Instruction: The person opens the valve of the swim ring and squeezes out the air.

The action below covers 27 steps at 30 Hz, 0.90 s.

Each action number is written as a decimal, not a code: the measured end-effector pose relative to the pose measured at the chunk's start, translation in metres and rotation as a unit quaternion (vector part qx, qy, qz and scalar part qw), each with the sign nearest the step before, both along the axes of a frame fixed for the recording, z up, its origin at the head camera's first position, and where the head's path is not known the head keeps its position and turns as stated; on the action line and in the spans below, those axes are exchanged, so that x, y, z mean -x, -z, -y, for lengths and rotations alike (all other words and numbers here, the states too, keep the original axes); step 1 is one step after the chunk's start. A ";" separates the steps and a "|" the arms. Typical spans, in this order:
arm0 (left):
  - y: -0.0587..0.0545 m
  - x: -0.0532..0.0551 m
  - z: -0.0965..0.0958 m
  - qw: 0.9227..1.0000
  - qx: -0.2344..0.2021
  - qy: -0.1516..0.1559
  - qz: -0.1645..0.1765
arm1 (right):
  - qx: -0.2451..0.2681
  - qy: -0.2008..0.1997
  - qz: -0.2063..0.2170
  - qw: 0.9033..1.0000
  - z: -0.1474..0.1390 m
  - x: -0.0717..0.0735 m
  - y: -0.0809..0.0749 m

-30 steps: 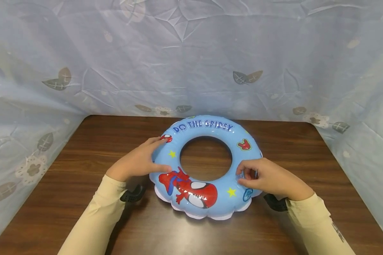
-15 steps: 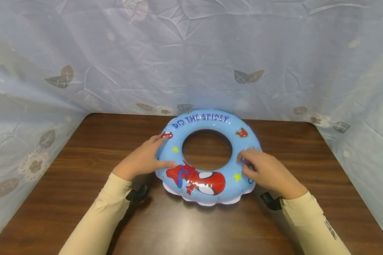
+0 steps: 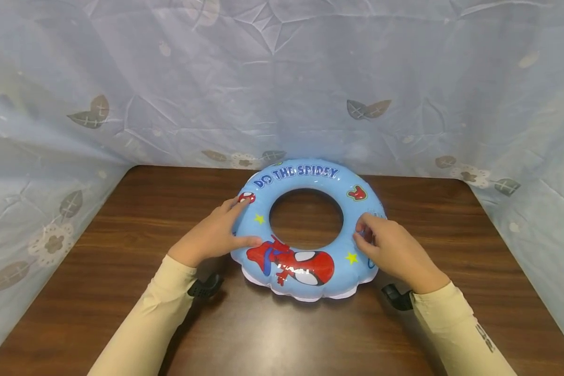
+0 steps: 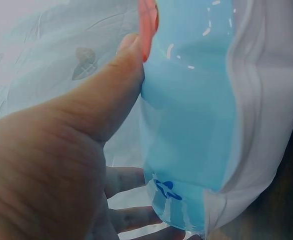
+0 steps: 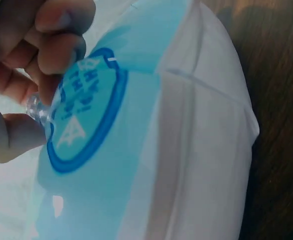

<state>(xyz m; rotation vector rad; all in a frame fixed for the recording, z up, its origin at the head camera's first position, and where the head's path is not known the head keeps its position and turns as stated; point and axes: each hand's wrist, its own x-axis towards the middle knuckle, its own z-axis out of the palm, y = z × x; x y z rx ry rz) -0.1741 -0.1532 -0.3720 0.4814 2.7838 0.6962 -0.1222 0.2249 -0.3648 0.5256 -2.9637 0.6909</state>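
Note:
A light-blue inflatable swim ring (image 3: 310,180) with a red cartoon figure and the words "DO THE SPIDEY" lies on the table, its scalloped white edge toward me. Spread over its left side, my left hand (image 3: 213,230) rests with thumb and fingers fairly straight; in the left wrist view the thumb (image 4: 114,90) touches the blue surface. On the ring's right side, my right hand (image 3: 395,248) has its fingers curled. The right wrist view shows a clear plastic air valve (image 5: 38,109) between that thumb (image 5: 24,135) and the fingers, partly hidden by them.
The dark brown wooden table (image 3: 272,334) extends around the ring. A pale patterned curtain (image 3: 282,83) hangs behind it and along both sides, close to the ring's far edge. Black wrist mounts (image 3: 207,286) sit below both hands.
The ring has shifted away from me and slightly right in the head view, both hands staying on it. Over the last half second there is little movement; the right hand's fingertips have shifted slightly right.

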 end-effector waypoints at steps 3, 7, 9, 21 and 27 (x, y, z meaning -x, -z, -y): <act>0.000 0.001 -0.001 1.000 0.001 -0.001 0.000 | 0.011 0.009 -0.021 1.000 0.001 0.000 0.000; 0.000 0.002 -0.001 1.000 0.004 0.000 -0.002 | 0.026 0.006 -0.032 0.999 0.001 0.000 0.001; 0.000 0.002 0.000 1.000 0.005 0.001 -0.003 | 0.031 0.005 -0.027 0.999 0.002 0.000 0.001; 0.001 0.000 0.000 1.000 0.004 0.001 -0.003 | 0.048 0.008 0.008 0.999 0.001 0.000 0.000; 0.000 0.000 -0.001 1.000 0.002 0.000 0.000 | 0.061 0.011 0.024 0.998 -0.001 0.002 0.001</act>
